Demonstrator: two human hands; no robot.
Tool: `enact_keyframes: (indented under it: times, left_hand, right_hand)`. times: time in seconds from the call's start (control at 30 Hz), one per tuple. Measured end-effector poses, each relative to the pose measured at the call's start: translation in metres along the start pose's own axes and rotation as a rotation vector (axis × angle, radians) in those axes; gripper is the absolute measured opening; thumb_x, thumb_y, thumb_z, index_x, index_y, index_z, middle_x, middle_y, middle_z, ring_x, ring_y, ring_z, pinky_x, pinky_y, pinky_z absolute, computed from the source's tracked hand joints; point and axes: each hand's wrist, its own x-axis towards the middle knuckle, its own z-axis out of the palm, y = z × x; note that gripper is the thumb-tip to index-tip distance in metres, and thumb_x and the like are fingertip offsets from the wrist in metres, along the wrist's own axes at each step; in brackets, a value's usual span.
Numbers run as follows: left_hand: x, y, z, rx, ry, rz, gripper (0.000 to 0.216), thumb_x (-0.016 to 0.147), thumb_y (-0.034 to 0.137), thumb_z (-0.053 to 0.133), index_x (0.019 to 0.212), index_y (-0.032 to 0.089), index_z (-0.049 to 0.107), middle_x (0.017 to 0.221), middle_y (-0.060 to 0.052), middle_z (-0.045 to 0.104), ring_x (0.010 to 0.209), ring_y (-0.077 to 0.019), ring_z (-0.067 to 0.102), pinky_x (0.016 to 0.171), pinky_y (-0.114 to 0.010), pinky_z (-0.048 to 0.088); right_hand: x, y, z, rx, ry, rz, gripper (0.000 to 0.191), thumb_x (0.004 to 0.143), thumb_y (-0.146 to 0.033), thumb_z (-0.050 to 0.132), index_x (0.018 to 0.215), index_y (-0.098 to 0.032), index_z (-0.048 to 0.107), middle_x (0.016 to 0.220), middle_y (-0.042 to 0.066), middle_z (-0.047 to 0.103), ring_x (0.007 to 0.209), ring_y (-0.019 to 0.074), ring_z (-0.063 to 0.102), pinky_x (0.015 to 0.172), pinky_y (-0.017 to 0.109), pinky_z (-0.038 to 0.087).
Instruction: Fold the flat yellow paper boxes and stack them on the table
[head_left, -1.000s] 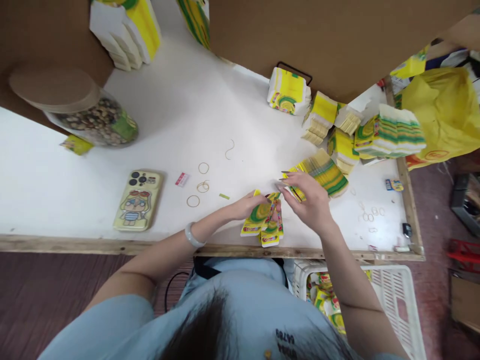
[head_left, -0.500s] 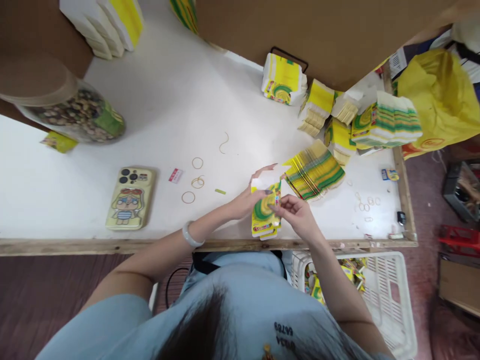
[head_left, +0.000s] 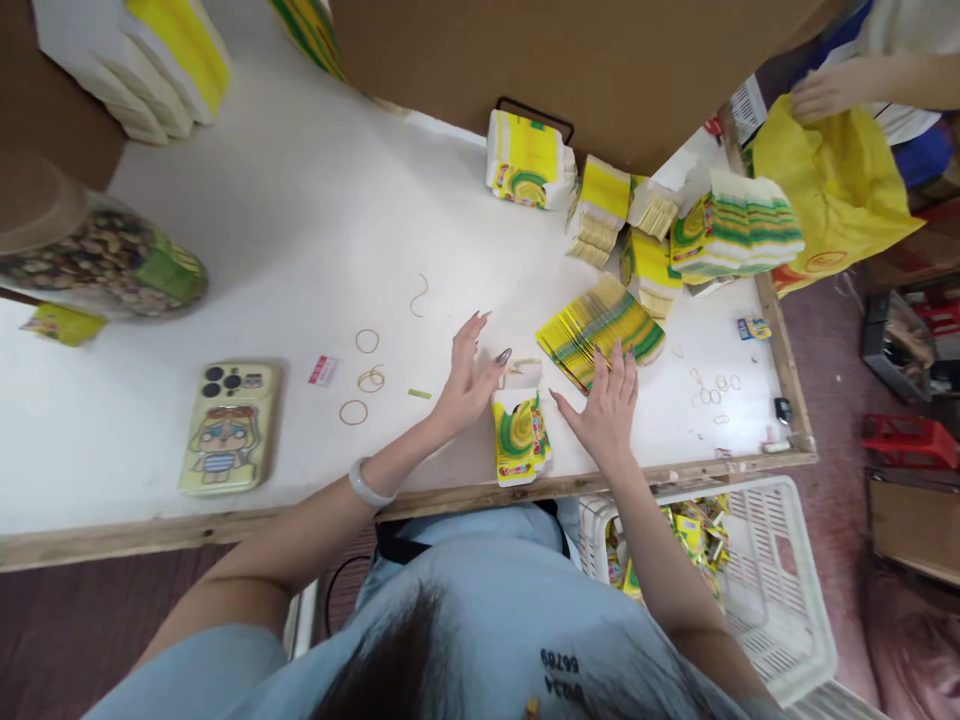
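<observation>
We are holding both hands bare and spread above a white table [head_left: 300, 250]. Our left hand [head_left: 466, 392] is opening wide, with its thumb standing well away from the other fingers and nothing in its grasp. Our right hand [head_left: 606, 412] is also spreading wide and holding nothing; its longer fingertips are overlapping the near edge of a fanned row of yellow-and-green cards [head_left: 592, 318], though we are not managing to tell whether they are touching it. Between the two thumbs, a small pile of yellow cards [head_left: 516, 438] is lying near the table's front edge, its white flap sitting just beside the left thumb tip. To the left of our left fingers, a green strip [head_left: 419, 394], a pink-and-white label [head_left: 323, 371] and a phone in a cartoon case [head_left: 229, 428] are lying in turn. Beyond our right fingertips, several card stacks [head_left: 735, 225] are standing close together. Farther to the right of those fingers, another person's hand [head_left: 825, 92] is resting at the top of a yellow bag [head_left: 829, 190].
</observation>
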Motion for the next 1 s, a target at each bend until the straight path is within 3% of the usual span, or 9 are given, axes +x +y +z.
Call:
enact_keyframes:
  times: [0.07, 0.2, 0.27, 0.33, 0.43, 0.5, 0.67, 0.83, 1.0]
  left_hand:
    - [0.002, -0.001, -0.001, -0.017, 0.032, -0.010, 0.065, 0.101, 0.058, 0.050, 0.158, 0.035, 0.030, 0.168, -0.014, 0.026, 0.159, -0.0323, 0.022, 0.125, -0.060, 0.031]
    - [0.005, -0.001, -0.002, -0.049, 0.081, -0.022, 0.064, 0.098, 0.058, 0.055, 0.155, 0.037, 0.034, 0.166, -0.013, 0.028, 0.158, -0.0323, 0.025, 0.124, -0.061, 0.032]
    - [0.005, 0.000, -0.003, -0.053, 0.091, -0.034, 0.063, 0.098, 0.058, 0.056, 0.154, 0.038, 0.035, 0.166, -0.013, 0.028, 0.157, -0.0317, 0.027, 0.124, -0.061, 0.032]
    - [0.005, 0.001, -0.003, -0.050, 0.092, -0.042, 0.062, 0.098, 0.056, 0.057, 0.153, 0.038, 0.035, 0.166, -0.012, 0.028, 0.156, -0.0311, 0.028, 0.123, -0.061, 0.033]
    - [0.005, 0.003, -0.003, -0.053, 0.097, -0.042, 0.061, 0.098, 0.054, 0.059, 0.152, 0.039, 0.036, 0.166, -0.011, 0.028, 0.155, -0.0307, 0.029, 0.123, -0.061, 0.035]
    - [0.006, 0.003, -0.004, -0.061, 0.099, -0.039, 0.060, 0.098, 0.053, 0.060, 0.151, 0.040, 0.037, 0.166, -0.011, 0.029, 0.155, -0.0313, 0.029, 0.123, -0.061, 0.035]
    - [0.008, 0.005, -0.008, -0.071, 0.091, -0.080, 0.062, 0.096, 0.050, 0.063, 0.152, 0.040, 0.037, 0.166, -0.011, 0.028, 0.156, -0.0325, 0.029, 0.123, -0.062, 0.034]
    - [0.008, 0.007, -0.009, -0.063, 0.087, -0.095, 0.062, 0.096, 0.049, 0.063, 0.152, 0.039, 0.038, 0.166, -0.011, 0.028, 0.156, -0.0316, 0.028, 0.123, -0.061, 0.035]
    - [0.008, 0.006, -0.009, -0.059, 0.102, -0.089, 0.060, 0.095, 0.047, 0.065, 0.150, 0.040, 0.041, 0.166, -0.011, 0.028, 0.156, -0.0319, 0.028, 0.123, -0.061, 0.035]
  right_hand:
    - [0.011, 0.013, 0.012, -0.121, -0.017, -0.076, 0.077, 0.095, -0.051, 0.054, 0.156, -0.007, 0.037, 0.166, 0.028, 0.031, 0.159, 0.0426, 0.015, 0.122, 0.070, 0.025]
    - [0.022, 0.031, 0.028, -0.160, -0.029, -0.175, 0.068, 0.091, -0.023, 0.050, 0.156, -0.010, 0.039, 0.165, 0.024, 0.037, 0.159, 0.0403, 0.017, 0.123, 0.073, 0.021]
    - [0.032, 0.038, 0.029, -0.150, -0.029, -0.141, 0.072, 0.088, -0.020, 0.048, 0.158, -0.010, 0.036, 0.166, 0.022, 0.035, 0.160, 0.0405, 0.016, 0.123, 0.074, 0.019]
    - [0.050, 0.049, 0.027, -0.146, -0.036, -0.028, 0.082, 0.087, -0.032, 0.053, 0.161, -0.008, 0.025, 0.170, 0.024, 0.024, 0.160, 0.0430, 0.010, 0.123, 0.073, 0.018]
    - [0.086, 0.071, 0.023, -0.135, -0.100, 0.141, 0.114, 0.080, -0.060, 0.061, 0.163, -0.004, 0.006, 0.172, 0.030, 0.004, 0.159, 0.0481, 0.001, 0.122, 0.074, 0.015]
    - [0.110, 0.088, 0.021, -0.121, -0.174, 0.179, 0.125, 0.077, -0.072, 0.060, 0.162, -0.003, 0.000, 0.171, 0.033, 0.001, 0.159, 0.0498, 0.001, 0.121, 0.074, 0.014]
    - [0.138, 0.109, 0.017, -0.089, -0.344, 0.220, 0.124, 0.072, -0.079, 0.064, 0.161, -0.008, 0.012, 0.169, 0.032, 0.014, 0.155, 0.0506, 0.020, 0.119, 0.071, 0.024]
    - [0.130, 0.093, 0.011, -0.118, -0.267, 0.273, 0.112, 0.074, -0.076, 0.068, 0.156, -0.010, 0.030, 0.161, 0.033, 0.030, 0.139, 0.0508, 0.042, 0.106, 0.065, 0.043]
    - [0.119, 0.072, 0.005, -0.165, -0.237, 0.318, 0.098, 0.077, -0.063, 0.071, 0.152, -0.009, 0.039, 0.141, 0.031, 0.051, 0.129, 0.0500, 0.051, 0.099, 0.066, 0.046]
